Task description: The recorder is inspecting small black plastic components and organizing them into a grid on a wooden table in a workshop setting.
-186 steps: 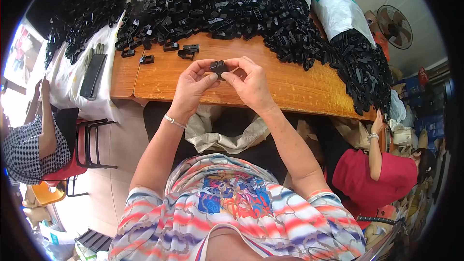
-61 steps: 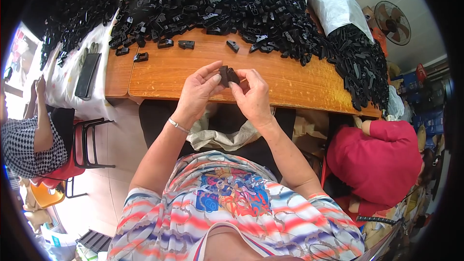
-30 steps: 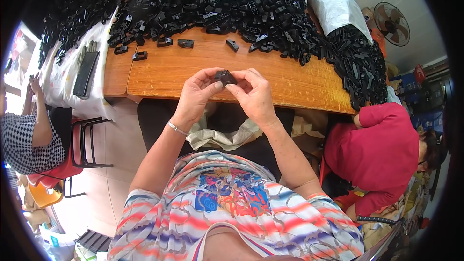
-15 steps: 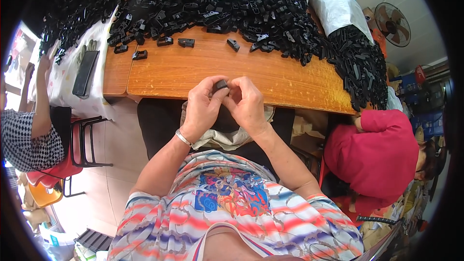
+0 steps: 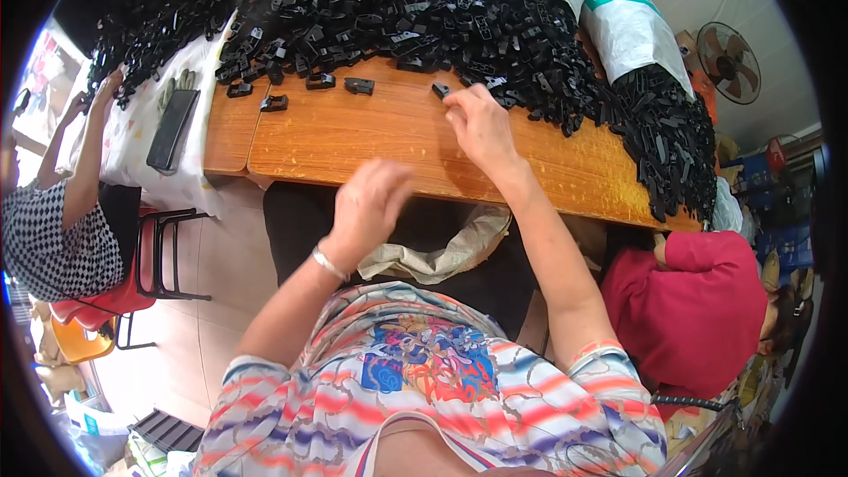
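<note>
My right hand [image 5: 481, 131] reaches over the wooden table, its fingers pinched together at a small black plastic part [image 5: 440, 89] near the front of the heap. The fingers hide part of that piece. Just off the table's near edge is my left hand [image 5: 369, 210], smeared by motion, and I cannot make out anything in it. Below both hands, a pale cloth sack [image 5: 442, 263] lies across my lap. Farther left, a few single parts like the black part [image 5: 359, 86] lie apart on the wood.
A large heap of black parts [image 5: 353, 22] covers the back of the wooden table [image 5: 344, 137]. White sacks [image 5: 627, 31] stand behind it. A person in red [image 5: 698, 309] sits at the right; another in checks [image 5: 66, 247] works at the left. A fan [image 5: 729, 62] is at far right.
My hands were together over the lap around a small black part; now they are apart. The right has moved forward to the table, the left slightly down. The view has shifted a little.
</note>
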The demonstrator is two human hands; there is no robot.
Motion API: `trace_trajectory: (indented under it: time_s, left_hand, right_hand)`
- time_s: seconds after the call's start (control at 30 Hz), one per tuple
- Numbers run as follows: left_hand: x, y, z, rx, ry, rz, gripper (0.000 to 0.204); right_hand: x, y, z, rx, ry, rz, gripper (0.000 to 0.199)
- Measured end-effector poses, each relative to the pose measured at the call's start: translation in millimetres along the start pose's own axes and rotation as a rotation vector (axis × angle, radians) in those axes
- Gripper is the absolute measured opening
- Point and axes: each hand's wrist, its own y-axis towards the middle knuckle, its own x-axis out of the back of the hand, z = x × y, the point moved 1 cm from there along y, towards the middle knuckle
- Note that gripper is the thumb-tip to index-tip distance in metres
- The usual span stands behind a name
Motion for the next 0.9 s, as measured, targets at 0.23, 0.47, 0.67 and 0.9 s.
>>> trace_trajectory:
  time_s: [0.23,0.47,0.67,0.9]
  left_hand:
    - [32.9,90.1,67.3,-0.100,0.481,-0.119,0.032]
    - [29.8,101.0,92.7,0.035,0.479,0.012,0.021]
    - [23.5,88.3,84.5,0.075,0.455,-0.004,0.019]
    - [26.3,89.2,70.1,0.073,0.517,-0.043,0.021]
  right_hand:
    - [-27.7,48.4,-7.0,0.066,-0.256,0.223,0.026]
    - [-19.8,37.8,2.7,-0.057,-0.248,0.274,0.030]
    - [-9.9,10.1,-3.3,-0.018,-0.242,0.198,0.033]
    - [-5.8,-14.0,-3.7,0.051,-0.134,0.075,0.025]
